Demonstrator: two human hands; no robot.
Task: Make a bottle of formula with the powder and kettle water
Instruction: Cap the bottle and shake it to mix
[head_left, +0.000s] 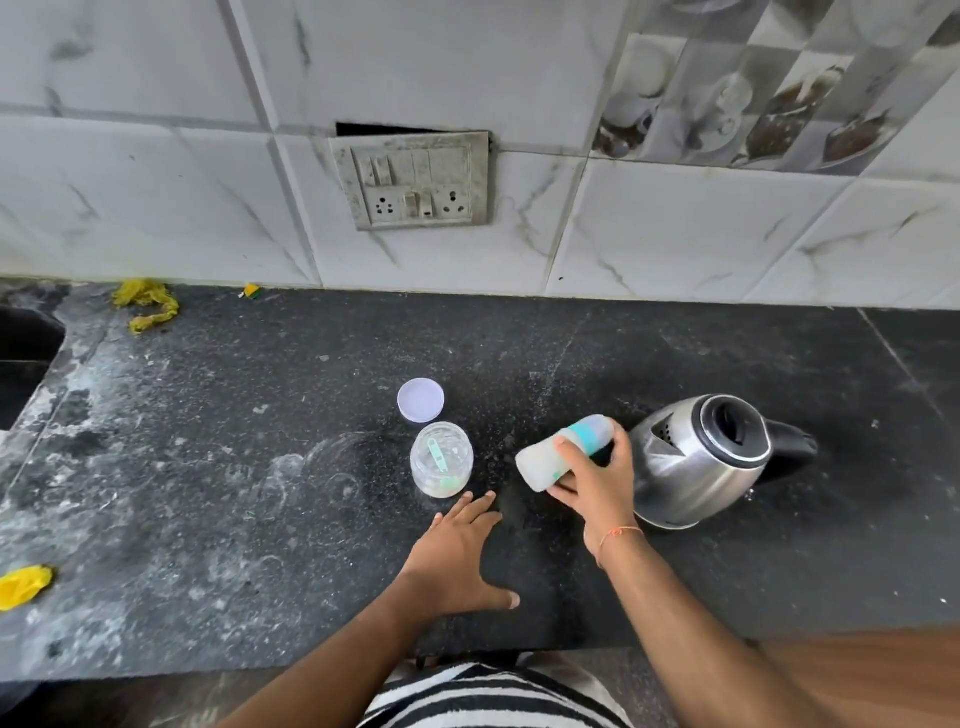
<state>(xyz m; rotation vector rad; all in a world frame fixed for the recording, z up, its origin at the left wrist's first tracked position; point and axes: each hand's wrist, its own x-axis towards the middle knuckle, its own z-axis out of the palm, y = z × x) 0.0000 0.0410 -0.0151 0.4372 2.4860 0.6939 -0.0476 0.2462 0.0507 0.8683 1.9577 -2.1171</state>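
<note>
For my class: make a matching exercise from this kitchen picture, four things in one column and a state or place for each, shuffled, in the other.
Things:
1. bottle
2. jar
3. lid
4. left hand

States:
A. lying flat behind the jar
B. gripped tilted by the right hand
C. open, scoop inside
D. spread flat on the counter

Pairs: 1-B, 2-C, 3-A, 4-D

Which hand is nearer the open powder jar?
Left. The left hand lies flat on the counter, its fingertips just below the powder jar. The right hand is farther right, gripping the bottle beside the kettle.
</note>
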